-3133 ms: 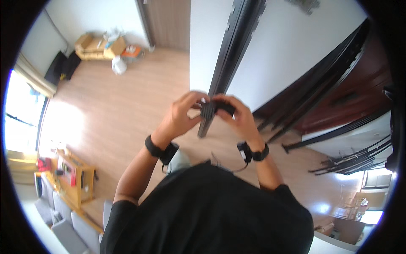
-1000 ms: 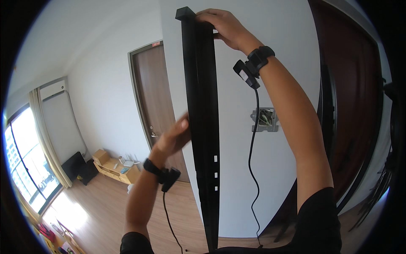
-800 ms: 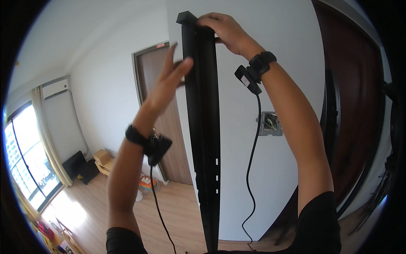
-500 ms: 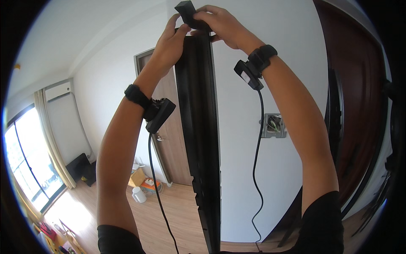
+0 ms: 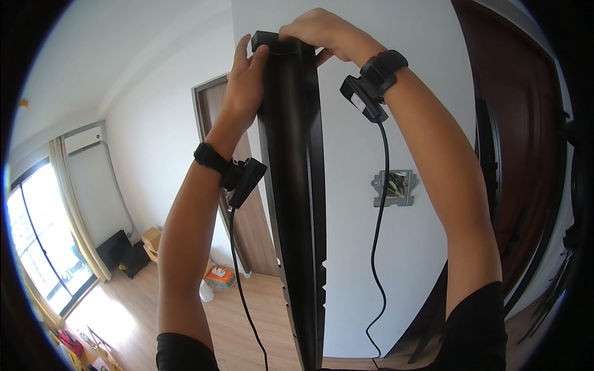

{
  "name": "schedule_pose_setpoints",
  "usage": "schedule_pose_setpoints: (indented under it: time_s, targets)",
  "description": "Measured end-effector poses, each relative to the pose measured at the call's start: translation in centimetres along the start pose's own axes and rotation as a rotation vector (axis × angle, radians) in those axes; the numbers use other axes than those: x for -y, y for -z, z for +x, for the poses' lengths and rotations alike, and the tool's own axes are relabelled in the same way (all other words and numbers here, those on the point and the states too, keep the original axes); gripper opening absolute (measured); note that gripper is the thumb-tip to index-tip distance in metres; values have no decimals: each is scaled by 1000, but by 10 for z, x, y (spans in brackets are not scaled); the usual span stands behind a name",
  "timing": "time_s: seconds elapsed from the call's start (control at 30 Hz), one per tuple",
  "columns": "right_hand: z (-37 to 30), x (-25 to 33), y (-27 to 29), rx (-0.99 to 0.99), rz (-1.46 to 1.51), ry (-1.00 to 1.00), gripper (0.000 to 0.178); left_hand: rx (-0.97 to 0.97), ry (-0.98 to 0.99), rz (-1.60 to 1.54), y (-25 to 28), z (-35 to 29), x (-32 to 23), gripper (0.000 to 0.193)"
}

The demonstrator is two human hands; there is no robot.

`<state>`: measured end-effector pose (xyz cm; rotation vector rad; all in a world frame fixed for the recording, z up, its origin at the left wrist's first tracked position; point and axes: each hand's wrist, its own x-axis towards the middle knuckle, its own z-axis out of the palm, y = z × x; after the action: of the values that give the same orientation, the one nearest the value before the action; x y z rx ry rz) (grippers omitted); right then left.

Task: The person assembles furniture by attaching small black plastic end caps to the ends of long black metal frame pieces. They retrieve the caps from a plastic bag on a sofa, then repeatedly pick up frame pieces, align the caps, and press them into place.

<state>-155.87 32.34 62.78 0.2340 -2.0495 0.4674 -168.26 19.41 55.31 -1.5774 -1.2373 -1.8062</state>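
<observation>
Black post (image 5: pixel 291 185) stands upright before me, hollow face toward me, a white wall (image 5: pixel 352 260) behind; black end piece (image 5: pixel 266 41) is up at the post's top, its squared end jutting past the left edge; seated or merely resting, I cannot tell; right hand (image 5: pixel 327 32) arches over the top, fingers bent, pinching the end piece, 1 digit showing past the post's right edge; left hand (image 5: pixel 247 83) at the top left corner, thumb against the front, fingers up beside the squared end; how firmly it grips, I cannot tell; my judgement on handling: both arms are raised high, so the post could sway, and the left hand would serve best as a steady at the corner; let the right hand square the end piece by feel, since my fingers hide much of the joint; light, even pressure on both sides beats a shove at 1 corner, which could tip it; mind the notches (image 5: pixel 323 284) lower down, edges may be sharp; watch that the 2 wrist cables, right (image 5: pixel 375 260) and left (image 5: pixel 238 266), hang free of the post.
</observation>
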Motion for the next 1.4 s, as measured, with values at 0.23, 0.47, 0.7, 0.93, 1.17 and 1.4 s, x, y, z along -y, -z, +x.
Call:
schedule_pose_setpoints:
  time_s: [0.23,0.47,0.7,0.93,1.17,1.4]
  targets:
    - [4,-15,-2,37,-141,-28,39,25,33,105,-16,-15,5,79]
    - [4,-24,0,58,-25,-8,39,2,-39,141,-15,-8,10,74]
    - [8,-26,-4,-34,125,6,47,21,-58,30,-14,-6,-1,66]
    - [14,-29,-8,-95,66,41,43,49,-82,1,-13,-5,-9,67]
    - [24,-34,-17,-109,45,87,39,25,-84,56,-11,-6,-5,71]
    - [22,-32,-13,-98,123,119,34,46,-104,36,-10,-7,-7,71]
